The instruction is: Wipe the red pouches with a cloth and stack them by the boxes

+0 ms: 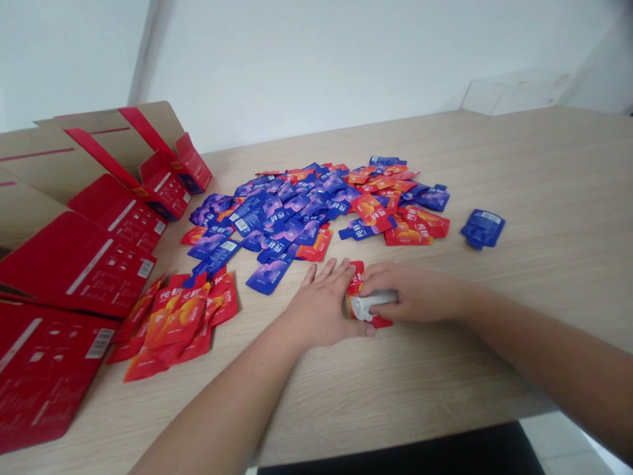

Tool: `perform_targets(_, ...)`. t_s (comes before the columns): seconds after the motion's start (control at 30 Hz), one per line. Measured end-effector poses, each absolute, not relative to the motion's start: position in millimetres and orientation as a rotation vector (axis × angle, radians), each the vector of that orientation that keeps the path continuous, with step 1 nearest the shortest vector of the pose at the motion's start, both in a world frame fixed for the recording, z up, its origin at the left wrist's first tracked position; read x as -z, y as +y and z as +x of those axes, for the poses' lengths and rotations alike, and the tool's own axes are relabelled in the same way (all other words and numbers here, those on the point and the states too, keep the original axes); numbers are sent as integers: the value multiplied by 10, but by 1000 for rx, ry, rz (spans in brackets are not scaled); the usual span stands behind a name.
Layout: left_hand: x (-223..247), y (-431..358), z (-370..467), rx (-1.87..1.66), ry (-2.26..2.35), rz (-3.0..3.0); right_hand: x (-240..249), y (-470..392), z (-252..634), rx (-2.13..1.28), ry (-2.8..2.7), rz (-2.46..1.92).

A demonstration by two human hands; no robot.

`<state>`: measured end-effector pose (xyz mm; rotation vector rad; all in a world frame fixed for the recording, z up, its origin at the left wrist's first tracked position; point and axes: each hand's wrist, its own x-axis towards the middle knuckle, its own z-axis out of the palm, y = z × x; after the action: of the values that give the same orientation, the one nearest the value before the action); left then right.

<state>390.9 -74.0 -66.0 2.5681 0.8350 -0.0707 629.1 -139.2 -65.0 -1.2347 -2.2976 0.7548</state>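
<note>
A red-and-orange pouch (357, 278) lies flat on the table between my hands. My left hand (322, 305) is spread flat at its left side, with the thumb and fingers reaching its edges. My right hand (413, 291) is closed around a smooth white-grey object (382, 299), its kind unclear, pressed onto or just above the pouch. Much of that pouch is hidden under the hand and the object. Close by the left fingertips, a blue-purple pouch (268, 276) lies at the near side of a large mixed heap.
Blue pouches (297, 204) and red ones (415, 224) are heaped toward the wall. A single blue pouch (483, 228) rests at the right. Several red pouches (180, 310) are piled at the left, beside open red cartons (109, 264). The table's front edge (395, 448) runs below my forearms.
</note>
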Motion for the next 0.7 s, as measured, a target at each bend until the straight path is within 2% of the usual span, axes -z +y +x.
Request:
perform_targets(0.53,681,-728,3911,96,839,2572,862,-1136,6405,-245,-1971,-1634)
perform_targets(0.6,687,-733,3913,94,841,2583,807,-1193,6414,-287,-1926,-1609)
perform_targets(0.7,696,-734,3910,83,848,2586,658,-1342,6419,-544,-2066,-1444)
